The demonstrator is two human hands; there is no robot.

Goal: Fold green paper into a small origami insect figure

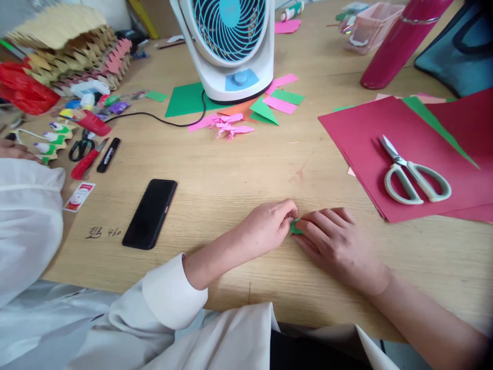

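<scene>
so both bare hands were close together near the front of the light wooden tabletop (239,180), with a small green paper piece (296,226) between them. the left hand (272,224) had its thumb and index finger pinched tight on the paper's left edge. the right hand (339,245) had its fingers bent close together over the other side, no real gap, so most of the paper was covered up. a black rectangular phone (149,214) lay flat off to the left. over on the right, metal scissors with pale grey handles (401,162) sat on a stack of dark red paper sheets (358,139). further back, some folded bright pink paper pieces (234,129) lay in front of a white and blue plastic fan (215,79). somebody else's loose white sleeve (29,216) was at far left.
</scene>
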